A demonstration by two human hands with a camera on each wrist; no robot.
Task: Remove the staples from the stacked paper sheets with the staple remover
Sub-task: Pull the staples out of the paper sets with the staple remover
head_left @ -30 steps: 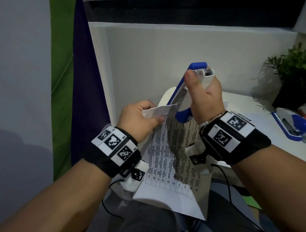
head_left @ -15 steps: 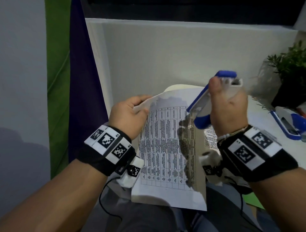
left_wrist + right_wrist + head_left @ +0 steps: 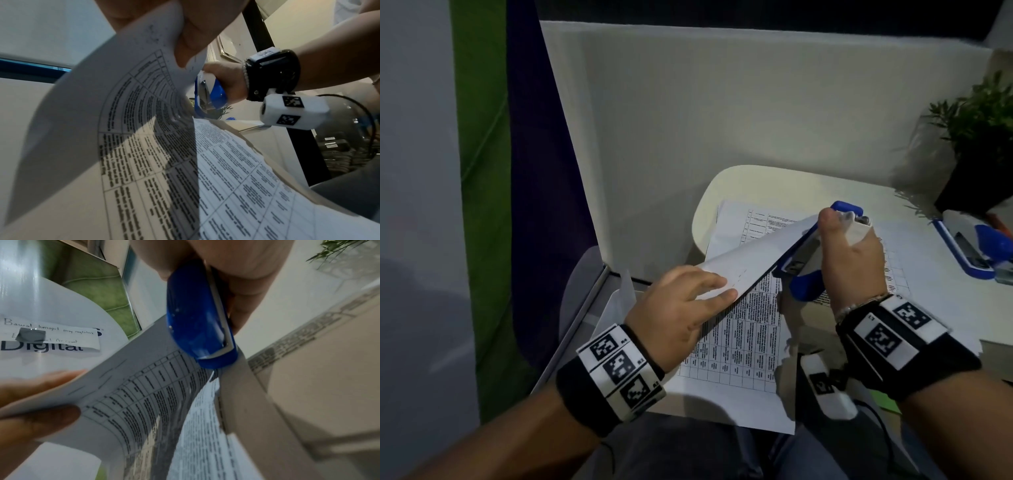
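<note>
The job appears to be between staples. The left hand (image 3: pixel 678 315) pinches the top sheet (image 3: pixel 753 260) at its edge, thumb beneath and fingers (image 3: pixel 705 281) laid nearly straight over it. The sheet is folded back toward 9 o'clock off the stacked paper sheets (image 3: pixel 743 342), which lie at 6 o'clock of the white table (image 3: pixel 774 185) and overhang its near edge above the lap. The right hand (image 3: pixel 854 270) is wrapped round the blue-and-white staple remover (image 3: pixel 806 284), thumb along its upper arm, and the tool's blue end meets the fold of the lifted sheet at 3 o'clock of the left hand. Short dashes near the pinched edge may be staples or only their holes; they are too small to tell. The next move likely calls for easing the tool under a staple's crown with the paper drawn taut and levering gently, since the stack's right edge looks ragged. There is open room on the bare table at 12 o'clock of the right hand, up to the partition (image 3: pixel 722 120). At 3 o'clock a blue stapler (image 3: pixel 969 246) and at 2 o'clock a potted plant (image 3: pixel 983 130) crowd any sweep.
</note>
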